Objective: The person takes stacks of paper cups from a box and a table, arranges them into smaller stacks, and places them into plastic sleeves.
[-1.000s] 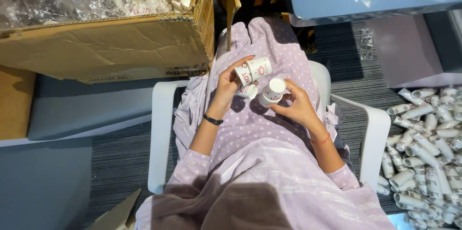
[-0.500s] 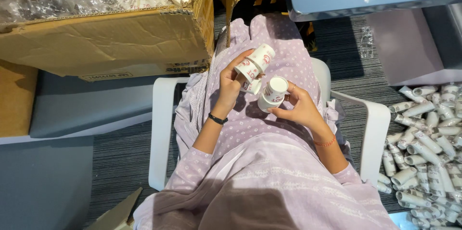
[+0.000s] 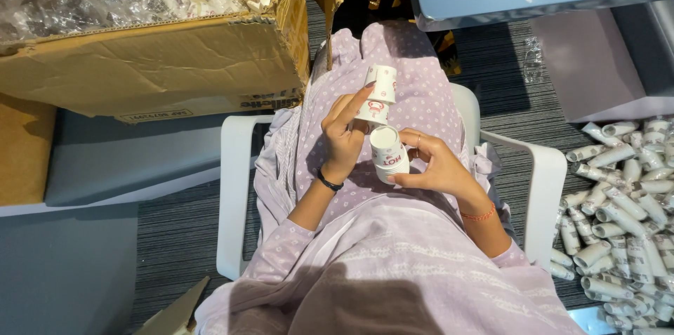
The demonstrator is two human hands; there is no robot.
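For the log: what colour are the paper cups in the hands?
The paper cups are white with red print, clearest in the head view.

A large open brown cardboard box (image 3: pixel 161 61) stands upper left, a white rectangular label (image 3: pixel 151 116) along its lower edge.

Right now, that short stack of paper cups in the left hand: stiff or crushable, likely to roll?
Stack of paper cups is pinched by left hand fingertips alone, so probably very light. Thin paper walls likely dent under a hard squeeze. Round and tapered, it would probably roll in a curve if laid down.
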